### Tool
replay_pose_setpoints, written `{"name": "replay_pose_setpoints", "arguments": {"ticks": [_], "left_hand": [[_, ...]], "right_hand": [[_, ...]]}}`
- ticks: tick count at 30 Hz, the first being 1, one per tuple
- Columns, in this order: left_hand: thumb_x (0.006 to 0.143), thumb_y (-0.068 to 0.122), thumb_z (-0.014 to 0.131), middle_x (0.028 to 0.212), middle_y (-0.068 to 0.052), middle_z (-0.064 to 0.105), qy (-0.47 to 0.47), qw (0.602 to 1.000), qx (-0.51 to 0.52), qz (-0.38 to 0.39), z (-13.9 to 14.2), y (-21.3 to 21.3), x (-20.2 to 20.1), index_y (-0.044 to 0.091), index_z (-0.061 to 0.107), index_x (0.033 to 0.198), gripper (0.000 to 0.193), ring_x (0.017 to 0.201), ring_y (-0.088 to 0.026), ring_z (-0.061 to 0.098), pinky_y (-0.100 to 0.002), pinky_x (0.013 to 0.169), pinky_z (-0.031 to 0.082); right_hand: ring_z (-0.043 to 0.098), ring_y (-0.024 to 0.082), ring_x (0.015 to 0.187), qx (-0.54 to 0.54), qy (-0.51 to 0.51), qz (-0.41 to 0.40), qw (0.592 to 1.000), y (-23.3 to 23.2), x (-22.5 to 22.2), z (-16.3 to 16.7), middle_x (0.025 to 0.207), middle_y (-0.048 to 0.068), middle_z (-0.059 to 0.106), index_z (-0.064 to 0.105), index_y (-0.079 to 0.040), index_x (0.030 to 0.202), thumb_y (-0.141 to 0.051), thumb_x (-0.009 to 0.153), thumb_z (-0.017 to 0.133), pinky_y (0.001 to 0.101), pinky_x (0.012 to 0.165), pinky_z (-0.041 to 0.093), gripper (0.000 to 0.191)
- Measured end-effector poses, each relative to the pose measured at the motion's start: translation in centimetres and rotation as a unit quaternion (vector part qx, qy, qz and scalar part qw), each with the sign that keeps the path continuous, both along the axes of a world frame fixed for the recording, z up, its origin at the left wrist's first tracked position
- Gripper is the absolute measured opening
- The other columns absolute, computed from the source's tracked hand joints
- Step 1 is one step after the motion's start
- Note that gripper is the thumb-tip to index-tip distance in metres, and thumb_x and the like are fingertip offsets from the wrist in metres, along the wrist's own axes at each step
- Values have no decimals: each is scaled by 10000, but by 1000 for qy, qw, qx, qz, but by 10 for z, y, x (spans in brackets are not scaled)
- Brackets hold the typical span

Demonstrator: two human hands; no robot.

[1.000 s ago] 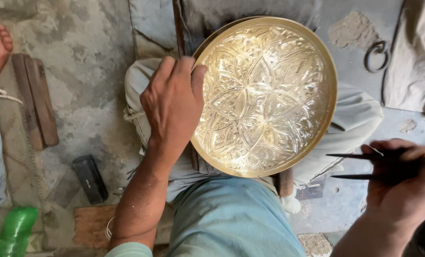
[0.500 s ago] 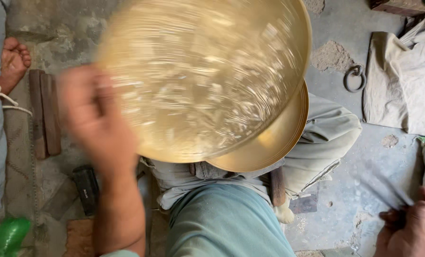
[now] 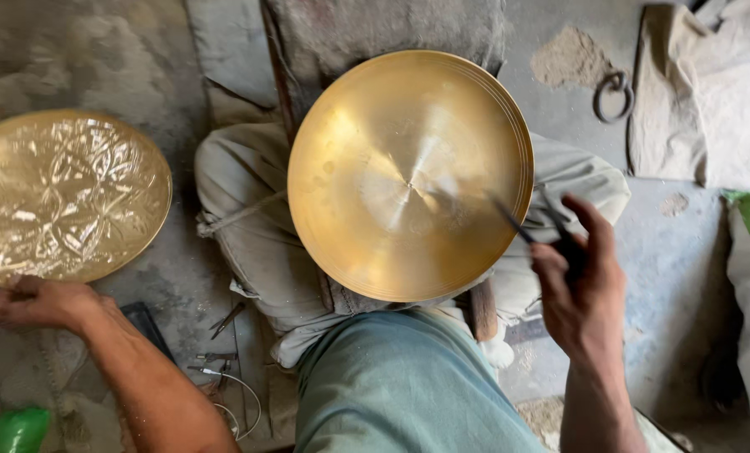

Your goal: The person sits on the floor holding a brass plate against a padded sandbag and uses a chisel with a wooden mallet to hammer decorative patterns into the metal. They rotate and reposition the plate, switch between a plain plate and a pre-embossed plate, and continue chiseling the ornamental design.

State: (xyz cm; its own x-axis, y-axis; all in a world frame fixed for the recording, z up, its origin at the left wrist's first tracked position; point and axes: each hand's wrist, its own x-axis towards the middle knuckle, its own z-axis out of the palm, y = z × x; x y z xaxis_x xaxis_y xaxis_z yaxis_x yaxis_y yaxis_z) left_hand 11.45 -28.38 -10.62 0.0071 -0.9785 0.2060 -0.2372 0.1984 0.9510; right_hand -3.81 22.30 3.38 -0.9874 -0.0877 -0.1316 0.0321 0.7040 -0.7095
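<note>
At the far left, an engraved brass plate (image 3: 60, 200) is laid on the floor (image 3: 98, 67), and its near rim is gripped by the left hand (image 3: 39, 302), fingers closed on the edge. In the middle, a plain brass plate (image 3: 410, 174) is rested on the lap, smooth face up. At the right, a pair of thin dark tools (image 3: 526, 228) is clasped in the right hand (image 3: 580, 289), their tips held over that plate's right edge.

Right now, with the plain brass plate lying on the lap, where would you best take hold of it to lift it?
Probably the thin rim of the plain brass plate on its left edge, from the left: its face is smooth and wide, and the right hand crowds the right edge.
</note>
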Motion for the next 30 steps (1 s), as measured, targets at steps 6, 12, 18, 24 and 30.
{"name": "replay_pose_setpoints", "arguments": {"ticks": [6,12,18,24,30], "left_hand": [[1057,58,538,1138,-131,566,-18,986,135,92,-38,18,-9,42,450,1083,94,1009,-199,602,-356,919,590],[1080,101,468,1098,-129,584,23,979,171,109,-78,20,-15,27,447,1075,76,949,-197,586,-338,907,551],[1100,61,588,1132,-150,630,-120,979,132,101,-103,7,-5,-6,504,1133,112,983,-208,618,-337,956,549],[1042,-59,555,1350,-216,507,-56,996,62,21,-105,5,-2,-3,347,1359,383,1211,-319,662,-414,1024,577],[1053,-63,606,1385,-220,507,-199,980,-15,-20,-101,10,-6,32,408,1403,413,1271,-349,617,-465,1075,577]], "right_hand": [[642,182,672,195,91,203,955,-71,-29,40,882,67,675,642,-194,1405,-236,963,776,345,584,515,463],[561,147,560,272,110,260,920,-102,-37,35,701,21,591,660,-231,1422,-252,921,833,360,517,471,530],[542,146,551,302,105,274,907,-105,-36,28,675,13,565,668,-219,1421,-247,922,853,358,522,468,533],[589,147,622,309,111,279,903,-107,-35,27,781,10,642,664,-225,1438,-241,951,847,342,581,495,520],[604,144,632,305,105,276,906,-105,-35,26,788,17,653,667,-216,1428,-241,945,852,335,594,507,517]]}}
